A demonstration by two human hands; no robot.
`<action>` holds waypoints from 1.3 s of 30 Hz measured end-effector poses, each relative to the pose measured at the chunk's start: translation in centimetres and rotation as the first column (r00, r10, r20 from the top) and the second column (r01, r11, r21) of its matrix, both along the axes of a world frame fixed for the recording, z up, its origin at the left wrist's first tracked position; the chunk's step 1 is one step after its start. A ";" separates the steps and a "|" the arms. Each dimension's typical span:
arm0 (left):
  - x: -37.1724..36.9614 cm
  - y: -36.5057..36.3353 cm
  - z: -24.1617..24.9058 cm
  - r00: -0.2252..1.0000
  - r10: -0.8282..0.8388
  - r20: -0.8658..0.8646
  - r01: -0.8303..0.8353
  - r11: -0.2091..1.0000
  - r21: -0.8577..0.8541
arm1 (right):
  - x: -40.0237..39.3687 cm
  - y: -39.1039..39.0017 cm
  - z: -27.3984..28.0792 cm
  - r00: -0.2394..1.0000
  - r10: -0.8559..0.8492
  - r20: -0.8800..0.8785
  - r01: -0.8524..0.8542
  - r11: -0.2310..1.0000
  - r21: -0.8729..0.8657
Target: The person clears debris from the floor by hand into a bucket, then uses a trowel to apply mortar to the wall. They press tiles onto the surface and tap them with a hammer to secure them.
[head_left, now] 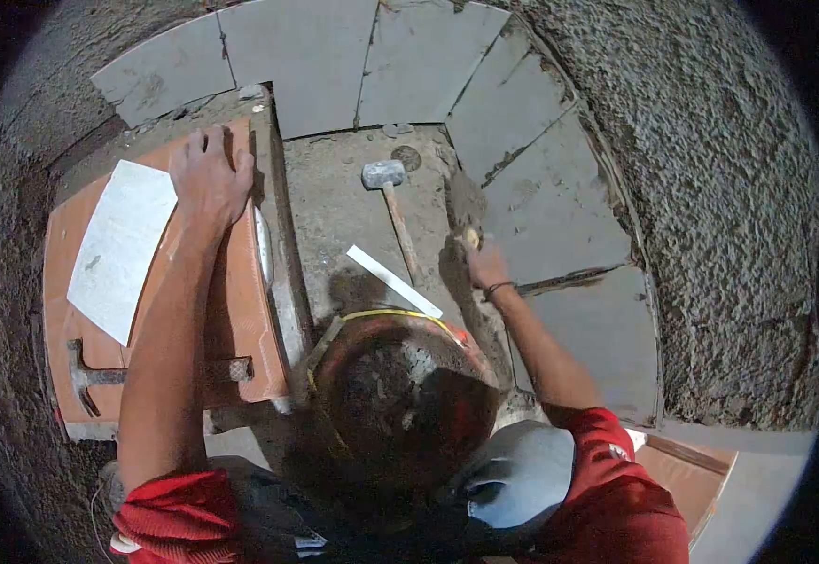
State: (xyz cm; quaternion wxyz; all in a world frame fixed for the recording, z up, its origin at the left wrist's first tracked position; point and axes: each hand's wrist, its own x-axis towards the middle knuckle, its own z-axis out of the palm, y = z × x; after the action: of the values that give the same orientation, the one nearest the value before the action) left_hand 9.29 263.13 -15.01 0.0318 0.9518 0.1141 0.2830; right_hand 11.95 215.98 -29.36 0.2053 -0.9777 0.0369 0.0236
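Note:
My left hand lies with its fingers spread on an orange-brown board, beside the edge of a white tile piece. My right hand is closed around a small yellowish object at the inner edge of the grey tiles; most of that object is hidden by the fingers. Between my hands a mallet with a grey head and wooden handle rests on the cement surface. A narrow white strip lies just below it. A claw hammer is on the board, partly behind my left forearm.
A dirty round bucket with a yellow handle stands before my knees. Large grey tiles curve along the far and right sides. A rough cement wall rises at the right. Another orange-brown board is at the lower right.

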 end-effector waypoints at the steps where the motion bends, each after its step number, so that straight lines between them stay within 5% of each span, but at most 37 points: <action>1: 0.1 0.0 -0.1 1.000 -0.001 0.008 0.001 1.000 0.004 | -1.5 -0.5 -0.8 0.999 -0.023 -0.042 0.023 1.000 -0.008; 4: -0.2 -0.1 0.3 1.000 -0.013 -0.008 0.013 1.000 0.013 | -8.7 -0.4 0.6 0.995 -0.041 0.091 0.023 0.983 0.181; 7: -0.1 0.0 -0.1 0.999 -0.020 0.029 0.020 1.000 0.014 | -13.3 -2.2 0.0 0.988 -0.111 -0.110 0.117 0.992 0.046; 9: 0.3 0.3 -0.2 1.000 -0.012 0.004 0.012 1.000 0.014 | -15.2 -3.2 -0.3 0.996 -0.082 -0.020 0.084 0.992 0.099; 15: 0.2 0.3 -0.4 1.000 -0.023 0.018 0.022 1.000 0.016 | -13.7 -2.4 1.2 0.984 -0.118 0.135 0.079 0.963 0.259; 18: 0.1 -0.1 -0.1 1.000 -0.013 -0.001 0.013 1.000 0.012 | -11.2 -1.7 1.2 0.989 -0.142 -0.036 0.147 0.962 0.231; 26: 0.3 0.2 -0.1 0.999 -0.048 -0.008 0.048 0.999 -0.003 | -16.2 -4.1 1.6 0.977 -0.196 0.080 0.170 0.952 0.253; 29: 0.2 0.1 0.0 0.996 -0.059 -0.064 0.056 0.997 -0.046 | -20.2 -7.3 2.4 0.991 -0.089 0.104 0.093 0.995 -0.031; 34: 0.3 0.3 -0.3 0.997 -0.056 -0.056 0.056 0.998 -0.009 | -26.1 -8.2 3.6 0.975 -0.145 -0.168 0.161 0.983 0.084; 39: 0.2 0.2 -0.1 0.996 -0.049 -0.077 0.050 0.999 0.008 | -28.3 -9.5 -4.2 0.971 -0.215 -0.105 0.237 0.925 0.298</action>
State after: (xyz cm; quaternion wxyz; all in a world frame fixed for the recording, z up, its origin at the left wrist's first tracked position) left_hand 9.48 263.38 -15.10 0.0297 0.9646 0.0903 0.2460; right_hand -16.39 206.46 -33.55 0.3551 -0.9215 0.1524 0.0397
